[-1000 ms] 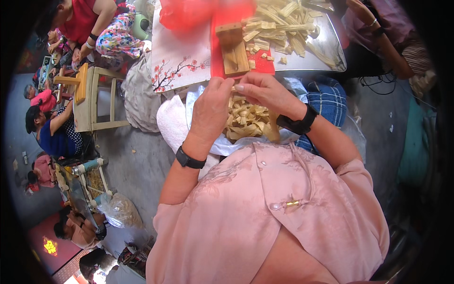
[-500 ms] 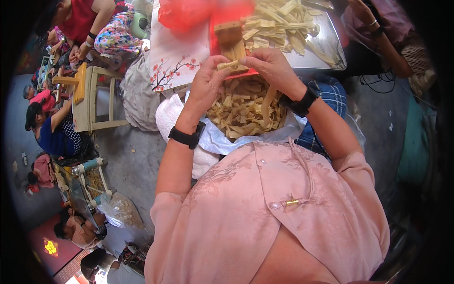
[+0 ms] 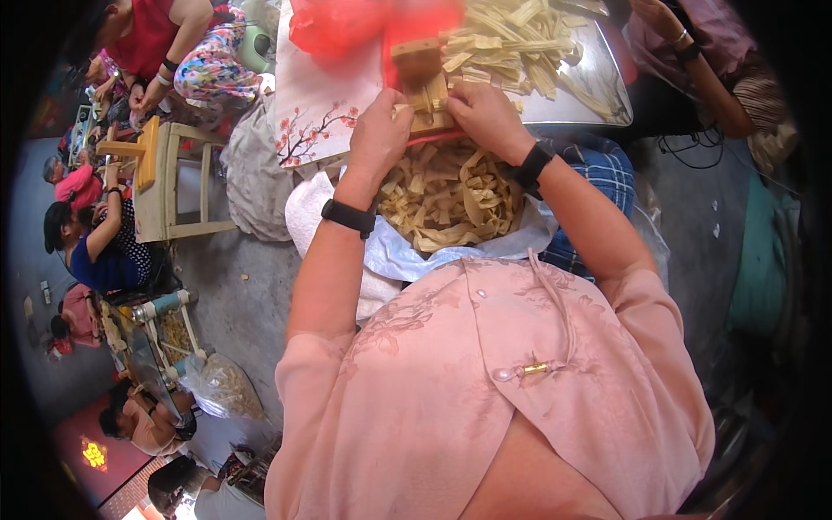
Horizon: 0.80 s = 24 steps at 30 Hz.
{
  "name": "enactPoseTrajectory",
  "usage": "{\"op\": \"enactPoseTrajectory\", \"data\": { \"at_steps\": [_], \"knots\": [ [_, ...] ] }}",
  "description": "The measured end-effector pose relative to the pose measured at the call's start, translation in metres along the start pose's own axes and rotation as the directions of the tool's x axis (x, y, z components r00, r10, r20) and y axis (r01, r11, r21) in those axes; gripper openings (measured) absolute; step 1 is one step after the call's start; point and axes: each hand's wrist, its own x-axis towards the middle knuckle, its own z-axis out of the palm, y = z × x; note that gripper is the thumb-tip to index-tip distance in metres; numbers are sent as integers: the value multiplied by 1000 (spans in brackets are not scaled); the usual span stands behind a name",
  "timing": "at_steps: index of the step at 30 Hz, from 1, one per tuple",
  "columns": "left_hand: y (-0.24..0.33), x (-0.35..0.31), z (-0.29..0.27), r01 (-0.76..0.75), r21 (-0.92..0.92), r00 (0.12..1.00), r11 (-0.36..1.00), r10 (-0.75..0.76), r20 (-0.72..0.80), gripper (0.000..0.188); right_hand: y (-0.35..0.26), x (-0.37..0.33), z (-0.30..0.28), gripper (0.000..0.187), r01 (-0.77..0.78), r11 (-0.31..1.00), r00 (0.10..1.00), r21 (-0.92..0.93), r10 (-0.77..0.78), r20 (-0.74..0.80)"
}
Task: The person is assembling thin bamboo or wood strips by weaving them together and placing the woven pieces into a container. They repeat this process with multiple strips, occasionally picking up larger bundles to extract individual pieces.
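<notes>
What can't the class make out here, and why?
In the head view:
- Red plastic: blurred, cut off by the top edge.
- Flat pale strips: far ends cut off by the top edge.
- What lies beneath the curled strips: covered by them.
- What the right hand grips, if anything: hidden by its own fingers.

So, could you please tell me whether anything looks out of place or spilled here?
Two small white scraps lie on the floor at the right, looking like stray litter. Around the left hand and right hand, nothing stands out.
</notes>
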Motion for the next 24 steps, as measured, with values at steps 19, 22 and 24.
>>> {"op": "enactPoseTrajectory", "data": {
  "at_steps": [19,22,24],
  "knots": [
    [16,-112,59,159,-129,770,979,-41,636,15,-108,-65,-134,16,1,683,964,731,-196,182],
    [24,-112,51,149,10,751,989,-120,649,18,-115,-68,-172,16,87,650,962,755,-251,105],
    [26,-109,47,331,99,678,938,-310,667,14,-119,-67,-183,16,124,607,956,785,-285,69]
  ]
}}
